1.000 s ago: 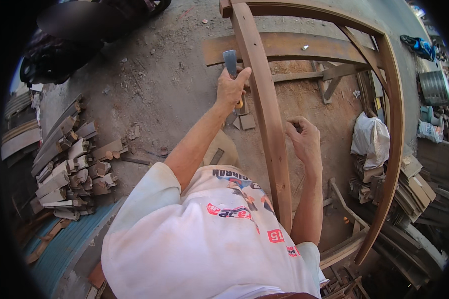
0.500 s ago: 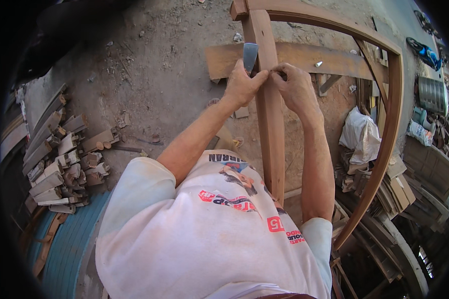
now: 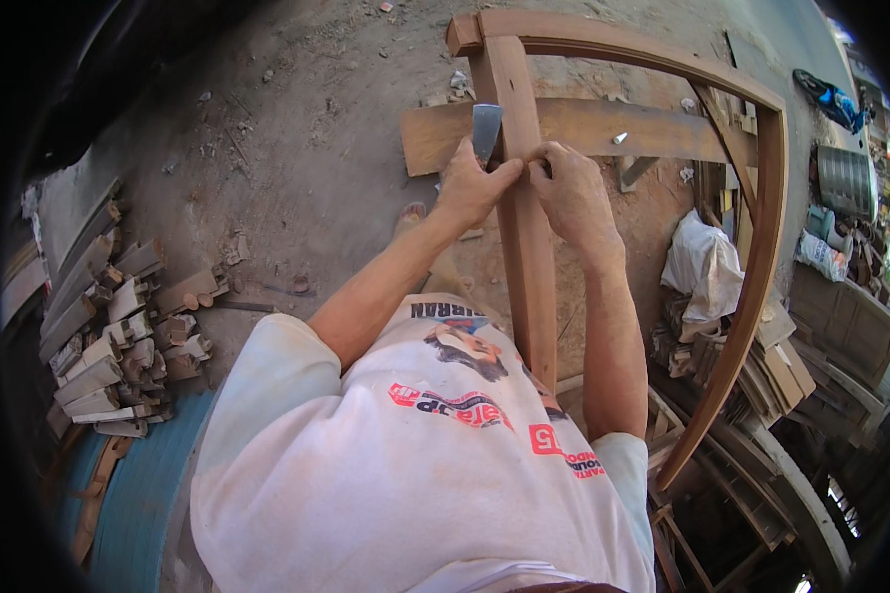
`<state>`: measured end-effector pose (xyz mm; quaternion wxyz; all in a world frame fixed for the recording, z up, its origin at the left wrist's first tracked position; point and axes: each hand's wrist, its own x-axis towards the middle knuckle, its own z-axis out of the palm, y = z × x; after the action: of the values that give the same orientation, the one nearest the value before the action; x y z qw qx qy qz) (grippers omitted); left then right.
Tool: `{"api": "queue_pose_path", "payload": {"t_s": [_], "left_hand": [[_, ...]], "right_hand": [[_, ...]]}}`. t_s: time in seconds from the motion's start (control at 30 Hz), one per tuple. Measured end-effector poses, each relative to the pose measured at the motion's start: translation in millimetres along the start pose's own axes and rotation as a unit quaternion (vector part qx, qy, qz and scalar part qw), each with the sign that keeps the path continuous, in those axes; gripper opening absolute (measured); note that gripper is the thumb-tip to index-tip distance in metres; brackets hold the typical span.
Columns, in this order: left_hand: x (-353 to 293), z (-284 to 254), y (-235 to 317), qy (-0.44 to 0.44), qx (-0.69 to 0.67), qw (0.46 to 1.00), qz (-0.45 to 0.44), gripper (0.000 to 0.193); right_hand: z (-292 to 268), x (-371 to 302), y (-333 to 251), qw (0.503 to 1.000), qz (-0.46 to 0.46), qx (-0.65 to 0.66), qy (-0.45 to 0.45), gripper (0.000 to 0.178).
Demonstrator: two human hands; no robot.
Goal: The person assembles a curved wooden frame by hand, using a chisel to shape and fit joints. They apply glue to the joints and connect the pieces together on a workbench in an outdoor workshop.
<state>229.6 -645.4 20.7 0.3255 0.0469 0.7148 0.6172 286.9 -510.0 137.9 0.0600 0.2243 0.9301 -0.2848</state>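
A brown wooden frame [image 3: 530,287] runs away from me, its near-side beam passing between my forearms. My left hand [image 3: 470,190] is closed around a putty knife [image 3: 486,127], whose flat grey blade points up and away; the handle is hidden in the fist. The left thumb reaches to the beam's left edge. On the beam's right edge, my right hand [image 3: 576,193] is curled with thumb and fingers pinched together. Whatever may be between those fingertips is hidden. Both hands sit at about the same height along the beam, close to each other.
Under the frame lies a wide wooden board [image 3: 574,121] with a small white object [image 3: 620,137] on it. Wood offcuts [image 3: 119,346] are piled at left. A white sack [image 3: 702,262] rests on stacked boards at right, inside the frame's far side piece [image 3: 761,267].
The whole view has shifted slightly, so the frame appears lower and a little to the left. Both hands stay at the same part of the beam, with the putty knife still in the left.
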Motion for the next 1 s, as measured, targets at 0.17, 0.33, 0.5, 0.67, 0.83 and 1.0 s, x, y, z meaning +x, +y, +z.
{"api": "queue_pose_path", "payload": {"t_s": [0.17, 0.33, 0.5, 0.67, 0.83, 1.0], "left_hand": [[-4, 1, 22, 0.005, 0.021, 0.998, -0.051, 0.068], [2, 0, 23, 0.006, 0.081, 0.997, -0.01, 0.077], [8, 8, 27, 0.024, 0.169, 0.985, 0.034, 0.063], [9, 17, 21, 0.05, 0.2, 0.978, 0.029, 0.059], [2, 6, 12, 0.018, 0.078, 0.993, 0.088, 0.06], [-7, -1, 13, -0.026, -0.038, 0.998, 0.054, 0.058]], "right_hand": [[-6, -8, 1, 0.996, 0.063, 0.06, 0.016, 0.026], [-5, -28, 16, 0.985, 0.102, 0.133, 0.042, 0.029], [-5, -50, 31, 0.976, 0.129, 0.165, 0.06, 0.028], [-4, -69, 41, 0.962, 0.146, 0.211, 0.089, 0.027], [-7, -82, 46, 0.953, 0.159, 0.238, 0.099, 0.026], [-3, -97, 53, 0.941, 0.191, 0.263, 0.096, 0.026]]}}
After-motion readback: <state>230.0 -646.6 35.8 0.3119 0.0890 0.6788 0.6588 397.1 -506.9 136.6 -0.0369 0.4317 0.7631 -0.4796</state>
